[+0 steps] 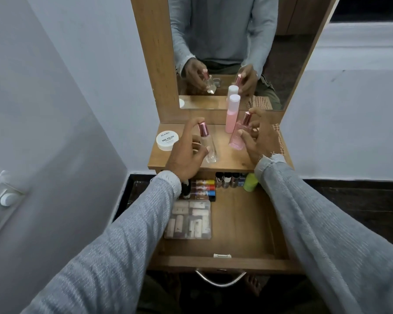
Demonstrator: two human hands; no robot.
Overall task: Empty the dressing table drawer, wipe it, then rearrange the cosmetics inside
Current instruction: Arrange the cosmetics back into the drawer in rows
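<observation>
The drawer (pixel 225 264) of the dressing table stands pulled open below the tabletop (pixel 227 162). My left hand (pixel 186 152) grips a clear perfume bottle (pixel 210 150) with a pink metallic cap, tilted over the tabletop. My right hand (pixel 260 137) pinches a pink perfume bottle (pixel 237 137) with the same kind of cap, also tilted. Behind them a tall pink bottle (pixel 232 116) with a white cap stands upright. A white nail polish remover jar (pixel 167 141) sits at the tabletop's left edge. Whether the two held bottles touch the tabletop I cannot tell.
Inside the drawer lie a clear case of lipsticks (pixel 188 219), tubes with coloured caps (pixel 203 188), small nail polish bottles (pixel 229 177) and a green container (pixel 251 182). A checked cloth (pixel 279 137) lies at the tabletop's right edge. The mirror (pixel 225 53) rises behind; walls stand close on both sides.
</observation>
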